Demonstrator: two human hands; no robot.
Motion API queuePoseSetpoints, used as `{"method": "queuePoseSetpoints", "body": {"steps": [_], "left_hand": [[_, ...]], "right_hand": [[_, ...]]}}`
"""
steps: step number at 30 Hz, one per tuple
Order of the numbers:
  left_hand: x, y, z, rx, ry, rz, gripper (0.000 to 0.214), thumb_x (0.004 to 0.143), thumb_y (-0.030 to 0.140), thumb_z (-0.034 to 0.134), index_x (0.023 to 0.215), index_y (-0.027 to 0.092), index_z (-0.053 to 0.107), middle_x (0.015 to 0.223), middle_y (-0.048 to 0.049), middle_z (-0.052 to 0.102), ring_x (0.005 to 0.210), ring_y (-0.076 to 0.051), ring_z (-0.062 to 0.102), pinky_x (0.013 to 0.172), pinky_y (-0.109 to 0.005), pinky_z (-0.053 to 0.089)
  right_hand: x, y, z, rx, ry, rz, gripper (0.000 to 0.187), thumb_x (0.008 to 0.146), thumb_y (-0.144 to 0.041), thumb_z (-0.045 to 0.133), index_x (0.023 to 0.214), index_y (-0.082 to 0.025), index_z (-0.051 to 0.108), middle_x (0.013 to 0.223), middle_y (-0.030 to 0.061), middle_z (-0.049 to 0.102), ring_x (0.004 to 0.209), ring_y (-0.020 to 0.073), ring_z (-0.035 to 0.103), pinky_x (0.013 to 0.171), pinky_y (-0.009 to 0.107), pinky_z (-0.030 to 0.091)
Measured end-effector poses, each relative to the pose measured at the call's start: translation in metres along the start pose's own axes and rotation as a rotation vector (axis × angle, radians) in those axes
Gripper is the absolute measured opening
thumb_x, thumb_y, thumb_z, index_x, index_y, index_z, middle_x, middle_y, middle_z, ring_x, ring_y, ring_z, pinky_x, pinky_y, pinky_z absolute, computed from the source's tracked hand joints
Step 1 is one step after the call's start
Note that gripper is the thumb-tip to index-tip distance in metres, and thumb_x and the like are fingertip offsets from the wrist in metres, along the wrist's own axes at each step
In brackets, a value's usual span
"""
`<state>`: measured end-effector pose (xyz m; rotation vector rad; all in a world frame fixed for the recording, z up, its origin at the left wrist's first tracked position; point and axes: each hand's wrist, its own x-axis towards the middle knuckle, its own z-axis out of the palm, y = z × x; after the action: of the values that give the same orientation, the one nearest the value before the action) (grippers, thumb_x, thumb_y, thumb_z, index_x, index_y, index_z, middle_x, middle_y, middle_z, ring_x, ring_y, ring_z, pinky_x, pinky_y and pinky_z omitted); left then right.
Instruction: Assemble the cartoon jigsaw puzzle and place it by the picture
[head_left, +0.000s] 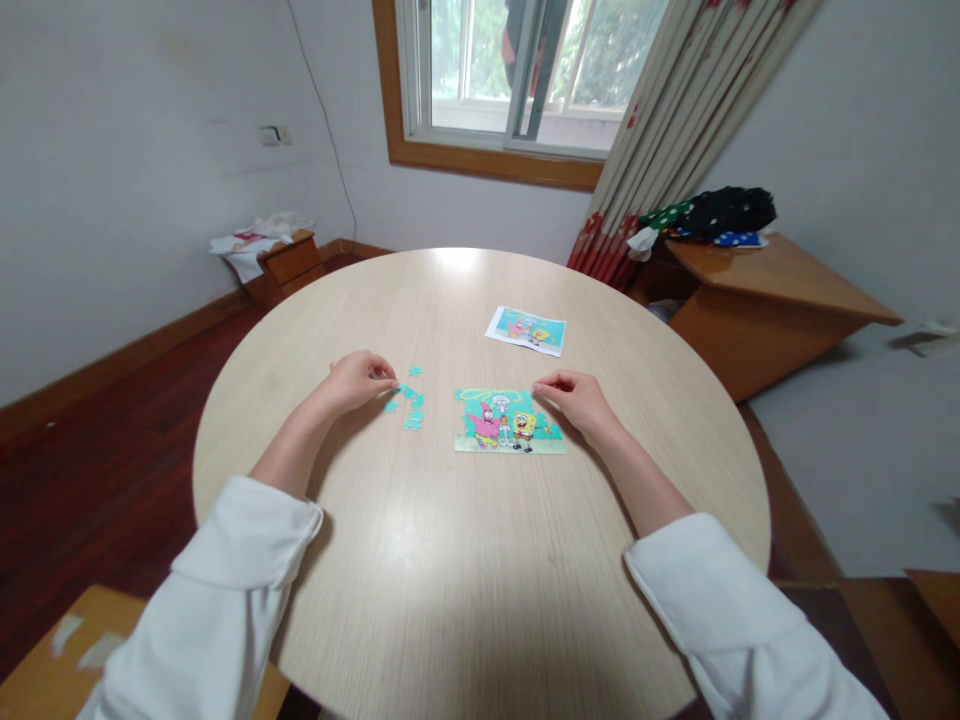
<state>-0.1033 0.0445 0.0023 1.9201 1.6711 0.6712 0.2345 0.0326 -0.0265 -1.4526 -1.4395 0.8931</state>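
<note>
A partly built cartoon jigsaw puzzle point(508, 422) lies on the round wooden table point(465, 560). My right hand point(574, 397) rests at the puzzle's upper right corner, fingers curled and pinched at its edge. My left hand point(357, 381) is curled with its fingertips on the nearest of several loose teal puzzle pieces point(409, 400), which lie scattered left of the puzzle. A printed reference picture point(526, 330) lies farther back on the table.
A low wooden table point(780, 290) with dark and dotted cloths point(712, 215) stands at the right by a curtain point(675, 130). A small wooden cabinet point(289, 265) with papers sits by the left wall. A window is behind the table.
</note>
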Motion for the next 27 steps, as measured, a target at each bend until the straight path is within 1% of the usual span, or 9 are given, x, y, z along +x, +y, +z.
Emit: {"method": "queuePoseSetpoints", "body": {"steps": [2,5,12,21,24,27], "left_hand": [[-0.002,0.006,0.001,0.065,-0.042,0.019,0.016,0.062,0.035,0.068,0.064,0.020,0.070,0.062,-0.0042,0.065,0.070,-0.021,0.058,0.069,-0.031,0.041],[-0.003,0.012,0.002,0.140,-0.072,0.032,0.014,0.064,0.033,0.067,0.066,0.020,0.070,0.071,-0.0055,0.067,0.072,-0.022,0.058,0.071,-0.032,0.040],[-0.004,0.015,0.006,0.247,-0.080,0.011,0.011,0.070,0.024,0.060,0.074,0.019,0.069,0.073,-0.0051,0.064,0.074,-0.023,0.059,0.075,-0.034,0.037],[-0.005,0.015,0.006,0.272,-0.110,0.028,0.013,0.073,0.021,0.056,0.081,0.018,0.066,0.080,-0.0047,0.063,0.075,-0.020,0.057,0.074,-0.032,0.038],[-0.006,0.016,0.006,0.253,-0.107,0.021,0.013,0.074,0.020,0.055,0.084,0.018,0.063,0.078,-0.0029,0.062,0.073,-0.019,0.056,0.074,-0.031,0.037],[-0.007,0.017,0.006,0.230,-0.111,-0.003,0.012,0.075,0.017,0.052,0.082,0.017,0.060,0.073,-0.0009,0.061,0.070,-0.017,0.055,0.075,-0.031,0.037]], "right_hand": [[0.000,-0.001,0.000,-0.003,-0.003,-0.001,0.030,0.055,-0.045,0.072,0.064,-0.016,0.067,0.068,0.0041,0.067,0.064,0.0161,0.057,0.063,0.030,0.044],[-0.001,-0.002,0.000,0.002,-0.002,0.009,0.029,0.056,-0.044,0.072,0.064,-0.016,0.067,0.068,0.0042,0.067,0.065,0.0163,0.057,0.063,0.030,0.044],[-0.002,-0.005,0.001,0.038,0.008,0.029,0.026,0.055,-0.039,0.073,0.063,-0.016,0.066,0.066,0.0035,0.066,0.064,0.0156,0.056,0.064,0.030,0.043],[-0.002,-0.005,0.001,0.026,0.003,0.026,0.027,0.055,-0.041,0.072,0.064,-0.016,0.066,0.067,0.0039,0.066,0.064,0.0155,0.056,0.063,0.030,0.043],[-0.001,-0.005,0.002,0.012,0.001,0.020,0.030,0.055,-0.044,0.072,0.064,-0.016,0.066,0.067,0.0040,0.066,0.064,0.0156,0.056,0.064,0.030,0.043],[-0.001,-0.004,0.002,0.007,0.000,0.020,0.031,0.055,-0.045,0.072,0.065,-0.016,0.066,0.067,0.0039,0.066,0.064,0.0156,0.056,0.064,0.030,0.043]]}}
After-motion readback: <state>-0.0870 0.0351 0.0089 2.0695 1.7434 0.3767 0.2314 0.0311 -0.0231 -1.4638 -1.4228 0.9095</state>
